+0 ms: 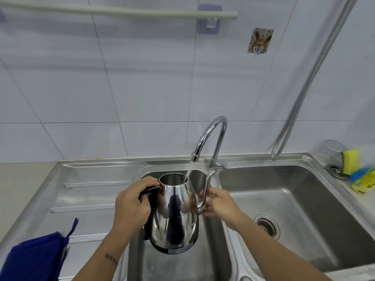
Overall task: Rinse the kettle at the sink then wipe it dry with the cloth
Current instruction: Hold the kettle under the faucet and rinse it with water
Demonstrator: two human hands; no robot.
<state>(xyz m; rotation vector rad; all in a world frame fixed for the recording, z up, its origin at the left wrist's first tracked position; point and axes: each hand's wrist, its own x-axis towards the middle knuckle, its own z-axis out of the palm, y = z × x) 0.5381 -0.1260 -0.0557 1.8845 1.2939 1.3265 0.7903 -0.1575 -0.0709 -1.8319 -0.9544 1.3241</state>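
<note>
Blue folded cloth [34, 258] on drainboard; both hands hold shiny steel kettle [174, 211].

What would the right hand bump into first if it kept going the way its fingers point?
The right hand points left, and its fingers already touch the kettle at the spout, so the kettle's shiny body comes first.

We can read no text anywhere. The yellow and blue packet [363, 182] on the bench at the far right carries red printing, but it is too blurred for us to make out. The black base band of the shiny steel kettle [174, 211] bears small pale marks we cannot decipher. A small dark mark on the left forearm [111, 258] is likewise illegible.
</note>
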